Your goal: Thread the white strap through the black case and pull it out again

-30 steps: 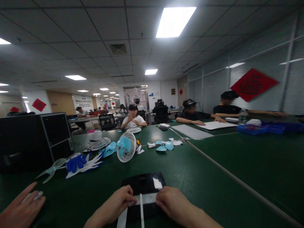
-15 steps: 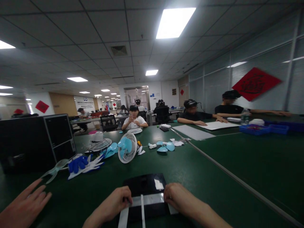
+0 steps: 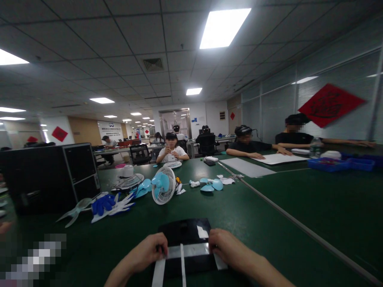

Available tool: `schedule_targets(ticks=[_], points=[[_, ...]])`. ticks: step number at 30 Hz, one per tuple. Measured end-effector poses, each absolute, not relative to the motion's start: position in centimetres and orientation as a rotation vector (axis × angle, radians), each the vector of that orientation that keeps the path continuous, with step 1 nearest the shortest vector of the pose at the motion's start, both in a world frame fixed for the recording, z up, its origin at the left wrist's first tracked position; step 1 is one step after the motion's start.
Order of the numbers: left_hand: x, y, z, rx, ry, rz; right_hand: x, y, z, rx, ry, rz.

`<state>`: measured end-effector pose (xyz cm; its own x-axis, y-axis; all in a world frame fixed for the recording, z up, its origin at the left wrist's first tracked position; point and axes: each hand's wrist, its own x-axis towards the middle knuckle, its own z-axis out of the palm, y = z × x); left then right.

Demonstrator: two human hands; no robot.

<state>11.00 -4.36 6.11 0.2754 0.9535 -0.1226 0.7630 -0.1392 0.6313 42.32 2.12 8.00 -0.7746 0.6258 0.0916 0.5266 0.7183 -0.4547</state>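
Observation:
A flat black panel (image 3: 182,231) lies on the green table (image 3: 269,239) right in front of me. A strip of clear shiny tape (image 3: 187,250) runs across it between my hands, and white strips hang off its near edge. My left hand (image 3: 149,251) is closed in a pinch on the tape's left end. My right hand (image 3: 226,249) is closed on the tape's right end, fingers pressed down on the panel. A small white label (image 3: 202,232) sits on the panel above the tape.
A small white desk fan (image 3: 163,190) with blue blades stands beyond the panel, with blue and white gloves (image 3: 109,204), loose fan grilles and blades around it. A black computer case (image 3: 50,175) stands at left. Several people sit at the far end; blue trays (image 3: 329,164) at right.
The other person's hand at the lower left has withdrawn from the table; that corner is now blurred. My hands stay on the tape, the right one slightly further right. The view has shifted a little.

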Motion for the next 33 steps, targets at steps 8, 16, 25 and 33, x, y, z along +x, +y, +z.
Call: schedule_targets(ticks=[8,16,25,33], points=[[11.1,-4.7,6.5,1.994,1.499,0.416,42.2,1.8,9.0,-0.930,-2.697,0.671],[10.4,-4.0,7.0,1.875,1.605,0.559,42.4,2.9,7.8,-0.941,-2.591,0.623],[5.9,-1.8,3.6,1.896,2.434,0.540,39.8,3.9,7.0,-0.942,-2.558,0.508],[4.4,-1.7,2.7,1.799,2.555,0.466,33.5,6.4,7.4,-0.829,-2.721,0.315]])
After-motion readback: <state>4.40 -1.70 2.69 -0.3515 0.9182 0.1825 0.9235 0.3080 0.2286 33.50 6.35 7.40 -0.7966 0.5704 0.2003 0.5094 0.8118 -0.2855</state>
